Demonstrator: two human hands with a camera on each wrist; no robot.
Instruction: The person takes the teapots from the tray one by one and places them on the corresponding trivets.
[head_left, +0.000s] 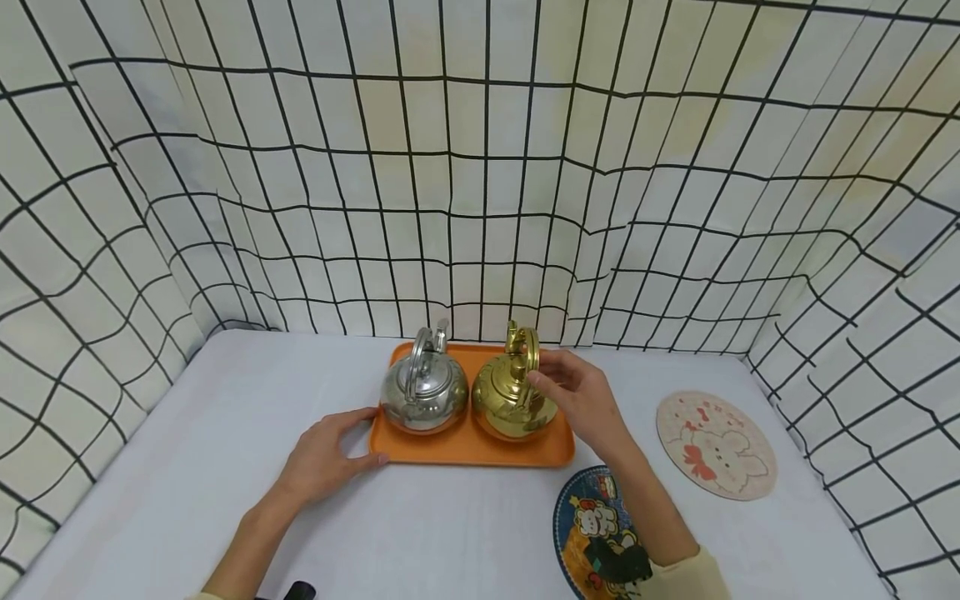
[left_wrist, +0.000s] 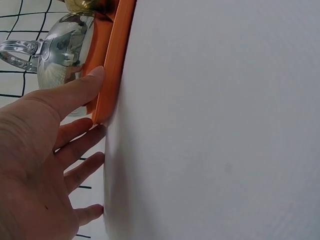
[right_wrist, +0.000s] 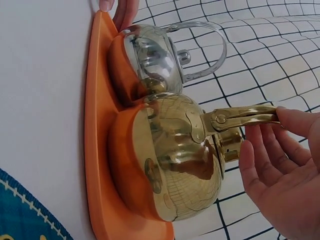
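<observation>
Black-gridded white cloth (head_left: pixel 468 192) backs a smooth bench (head_left: pixel 450 533), where an orange tray (head_left: pixel 480 452) carries a round silver kettle (head_left: pixel 441 406) and a gold kettle (head_left: pixel 497 402), both mirror-shiny. The left hand (head_left: pixel 321 458), fingers apart, touches the tray's corner; the right hand (head_left: pixel 579 396) pinches the gold kettle's arched handle (right_wrist: pixel 240 118).

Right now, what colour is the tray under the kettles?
Orange; the tray shows best in the head view.

In the head view, your right forearm (head_left: pixel 651 504) hides part of the blue mat (head_left: pixel 588 525); the bottom edge crops a black object (head_left: pixel 301 591). Your left wrist view cuts off the gold kettle (left_wrist: pixel 84 4) at the top.
</observation>
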